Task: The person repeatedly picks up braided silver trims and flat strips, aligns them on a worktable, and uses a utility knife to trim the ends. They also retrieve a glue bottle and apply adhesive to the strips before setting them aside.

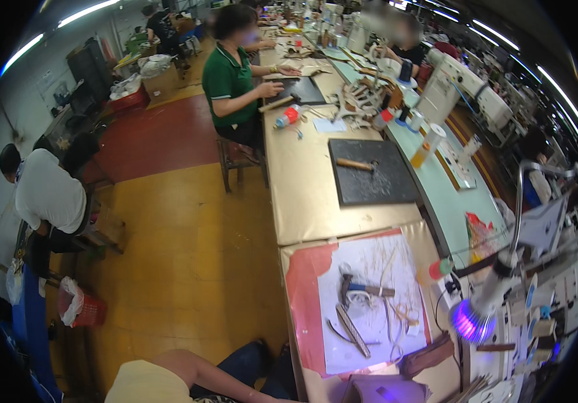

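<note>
A bare forearm (pixel 203 373) in a yellow sleeve (pixel 142 384) crosses the near edge toward the bench. Both hands lie out of view, so I cannot tell how far open they are or what they hold. Nearest to that arm, a grey piece (pixel 376 391) lies at the bench's near end, with a brown piece (pixel 430 356) just beyond it to the right. Farther in, a white sheet (pixel 332 305) partly covers a red sheet (pixel 307 312); on the white one lie a hammer (pixel 373 290), its handle pointing right, and a slanting patterned strip (pixel 352 330). A lamp (pixel 473 324) glows violet to the right. Beyond, a second hammer (pixel 354 164) rests on a black board (pixel 373 191). Farther still sits a co-worker (pixel 230 79) in green, hands raised over the bench (pixel 309 215).
</note>
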`<action>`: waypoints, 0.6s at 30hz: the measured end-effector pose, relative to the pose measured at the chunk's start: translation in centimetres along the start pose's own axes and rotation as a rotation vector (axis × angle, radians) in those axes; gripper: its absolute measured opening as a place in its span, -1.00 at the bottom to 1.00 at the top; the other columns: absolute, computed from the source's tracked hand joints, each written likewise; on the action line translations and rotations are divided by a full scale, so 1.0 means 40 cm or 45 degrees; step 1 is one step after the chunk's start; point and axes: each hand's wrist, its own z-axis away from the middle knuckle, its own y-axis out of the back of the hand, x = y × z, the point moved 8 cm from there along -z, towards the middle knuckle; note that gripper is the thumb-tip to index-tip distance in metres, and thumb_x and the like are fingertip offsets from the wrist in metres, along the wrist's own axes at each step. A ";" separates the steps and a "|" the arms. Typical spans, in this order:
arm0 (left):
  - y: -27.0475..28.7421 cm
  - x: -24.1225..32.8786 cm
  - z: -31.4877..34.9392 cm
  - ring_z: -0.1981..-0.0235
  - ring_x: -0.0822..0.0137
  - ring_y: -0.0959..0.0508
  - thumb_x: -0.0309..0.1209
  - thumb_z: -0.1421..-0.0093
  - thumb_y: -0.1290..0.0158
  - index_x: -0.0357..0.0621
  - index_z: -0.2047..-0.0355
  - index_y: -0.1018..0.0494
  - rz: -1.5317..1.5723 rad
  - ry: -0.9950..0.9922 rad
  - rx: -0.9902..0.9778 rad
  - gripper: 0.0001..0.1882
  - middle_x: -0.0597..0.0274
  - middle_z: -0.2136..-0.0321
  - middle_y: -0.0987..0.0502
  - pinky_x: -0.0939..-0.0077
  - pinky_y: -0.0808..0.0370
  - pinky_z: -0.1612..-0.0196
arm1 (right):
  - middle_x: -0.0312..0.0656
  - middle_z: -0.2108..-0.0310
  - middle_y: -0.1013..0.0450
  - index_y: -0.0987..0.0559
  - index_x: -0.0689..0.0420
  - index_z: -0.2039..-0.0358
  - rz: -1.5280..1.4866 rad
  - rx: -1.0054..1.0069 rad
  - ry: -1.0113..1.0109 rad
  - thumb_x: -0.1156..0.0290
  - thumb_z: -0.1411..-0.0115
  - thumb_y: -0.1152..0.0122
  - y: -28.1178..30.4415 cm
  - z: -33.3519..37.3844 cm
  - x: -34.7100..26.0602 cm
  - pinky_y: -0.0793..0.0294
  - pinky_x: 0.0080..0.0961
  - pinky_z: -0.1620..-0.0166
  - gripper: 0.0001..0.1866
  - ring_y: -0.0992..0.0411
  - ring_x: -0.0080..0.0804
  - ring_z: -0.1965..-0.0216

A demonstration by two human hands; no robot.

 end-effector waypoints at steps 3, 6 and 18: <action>0.120 -0.011 0.118 0.03 0.16 -0.47 -0.13 -0.12 -0.04 -0.01 0.27 -0.50 0.064 0.171 -0.050 -0.72 0.15 0.08 -0.50 0.17 -0.38 -0.01 | 0.24 -0.06 -0.39 -0.49 0.13 -0.04 -0.103 -0.046 -0.049 0.27 -0.15 -0.18 -0.019 -0.212 -0.076 -0.34 0.05 -0.12 -0.56 -0.35 0.24 -0.08; 0.313 -0.041 0.269 0.06 0.15 -0.47 -0.17 -0.16 -0.03 -0.04 0.22 -0.48 -0.174 0.189 0.115 -0.73 0.14 0.13 -0.47 0.15 -0.38 0.03 | 0.23 -0.04 -0.41 -0.50 0.14 -0.03 -0.141 -0.101 -0.103 0.26 -0.15 -0.17 -0.031 -0.428 -0.200 -0.36 0.02 -0.10 -0.56 -0.37 0.22 -0.07; 1.230 -0.255 1.141 0.22 0.01 -0.60 -0.20 -0.16 -0.04 -0.20 0.23 -0.52 -0.676 1.262 0.048 -0.68 -0.09 0.25 -0.53 0.09 -0.56 0.27 | 0.15 0.04 -0.49 -0.53 0.17 -0.02 0.059 -0.725 -0.296 0.20 -0.14 -0.13 -0.359 -1.000 -0.810 -0.44 -0.08 -0.03 -0.54 -0.46 0.11 0.00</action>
